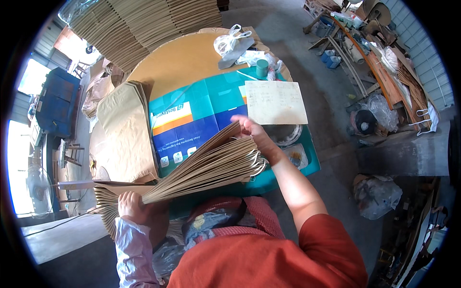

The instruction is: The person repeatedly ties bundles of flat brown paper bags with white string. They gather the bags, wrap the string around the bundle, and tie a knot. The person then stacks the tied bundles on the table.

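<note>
A thick stack of brown paper bags [206, 165] is held at a slant across my front. Its right end is fanned out into many edges, with white cord loops [257, 162] showing there. My left hand [130, 206] is closed around the stack near its narrow left part, where the bags splay again beyond my fingers. At the upper right corner, my right hand [250, 129] has its fingers bent over the edge of the far bags. Part of that grip is hidden by the bags.
Another pile of brown bags [125, 129] lies left on the round table [177, 53]. A blue and teal printed sheet [192, 110] covers its near part, with a handwritten paper [276, 102], a green cup-like container [261, 68] and a white plastic bag [230, 43]. Tall bag stacks [153, 21] stand behind.
</note>
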### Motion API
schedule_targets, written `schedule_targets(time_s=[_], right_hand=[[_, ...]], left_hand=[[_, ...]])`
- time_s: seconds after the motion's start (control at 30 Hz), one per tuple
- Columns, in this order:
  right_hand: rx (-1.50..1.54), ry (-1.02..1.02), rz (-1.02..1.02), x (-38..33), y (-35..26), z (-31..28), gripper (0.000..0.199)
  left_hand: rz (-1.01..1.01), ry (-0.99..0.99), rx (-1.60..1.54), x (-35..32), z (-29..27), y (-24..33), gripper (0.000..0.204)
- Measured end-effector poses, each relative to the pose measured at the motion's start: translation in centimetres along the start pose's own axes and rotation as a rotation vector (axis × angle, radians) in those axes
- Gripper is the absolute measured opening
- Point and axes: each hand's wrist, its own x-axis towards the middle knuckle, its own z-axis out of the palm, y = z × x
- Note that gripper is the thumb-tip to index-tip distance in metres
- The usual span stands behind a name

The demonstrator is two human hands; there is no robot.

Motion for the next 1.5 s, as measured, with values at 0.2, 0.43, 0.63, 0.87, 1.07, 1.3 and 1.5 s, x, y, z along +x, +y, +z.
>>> schedule_targets(time_s=[0.2,0.43,0.63,0.87,1.07,1.3,1.5], right_hand=[[-0.441,-0.004,-0.124,-1.7,1.2,-1.9,0.012],[-0.478,-0.046,-0.213,-4.4,1.0,-2.6,0.021],[-0.838,-0.049,-0.325,-5.7,0.2,-2.8,0.024],[-0.660,-0.185,-0.097,-6.0,-2.8,-3.4,0.041],[0.300,-0.151,-0.046,-5.1,0.1,0.8,0.076],[0.061,-0.115,-0.067,-5.3,-0.7,0.5,0.079],[-0.767,-0.060,-0.453,-5.1,-10.2,6.4,0.108]], left_hand=[[-0.041,-0.017,-0.014,0.2,0.2,0.0,0.040],[-0.043,0.053,-0.015,0.8,-0.2,0.8,0.043],[-0.041,0.097,-0.036,1.4,-0.3,1.0,0.044],[0.038,0.001,-0.032,0.5,0.3,-0.8,0.036],[0.212,0.173,-0.052,2.2,-0.1,0.3,0.039],[0.162,0.091,-0.114,1.7,1.2,-0.5,0.045],[0.170,0.083,-0.124,0.3,1.1,-2.1,0.040]])
